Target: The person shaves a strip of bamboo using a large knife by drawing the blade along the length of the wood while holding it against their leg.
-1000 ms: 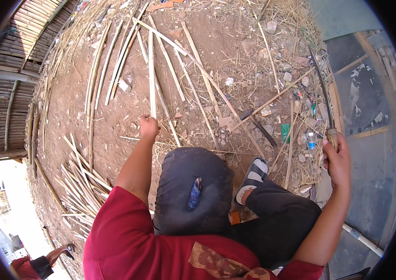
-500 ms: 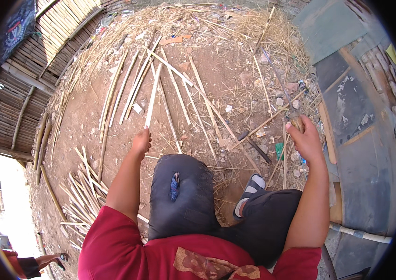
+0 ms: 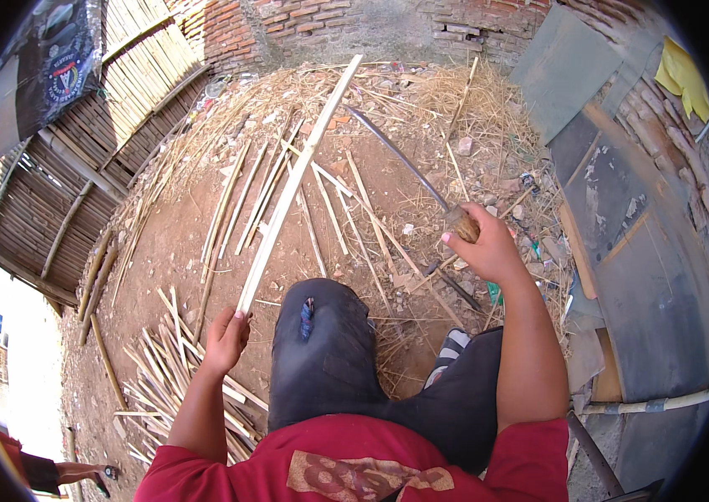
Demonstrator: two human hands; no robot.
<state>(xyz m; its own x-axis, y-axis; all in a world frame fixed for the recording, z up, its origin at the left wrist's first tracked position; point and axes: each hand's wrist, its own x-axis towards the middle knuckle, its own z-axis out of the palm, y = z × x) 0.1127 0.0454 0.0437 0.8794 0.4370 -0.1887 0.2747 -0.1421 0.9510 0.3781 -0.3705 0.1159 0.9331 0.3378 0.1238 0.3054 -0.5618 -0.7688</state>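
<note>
A long pale bamboo strip [image 3: 298, 184] slants up and away from my left hand [image 3: 227, 340], whose fingers are closed round its near end. My right hand [image 3: 492, 243] grips the wooden handle of a machete [image 3: 405, 162]. Its long, slightly curved dark blade points up and to the left, with the tip near the bamboo strip's far part; whether they touch I cannot tell. Both hands are raised in front of my knees. On the dirt beyond lie several split bamboo strips [image 3: 225, 205], roughly side by side.
A heap of bamboo strips [image 3: 191, 376] lies left of my leg. A dark bar-like object [image 3: 457, 290] rests on the ground ahead of my right foot. Dark panels [image 3: 664, 309] lean at the right, a bamboo wall [image 3: 53, 184] stands left, a brick wall [image 3: 321, 29] behind. Another person's leg [image 3: 79, 471] shows lower left.
The bamboo strip now stands higher and reaches farther up the view. My right hand has moved left with the machete, its blade swinging toward the strip. The view has tipped up, showing more brick wall.
</note>
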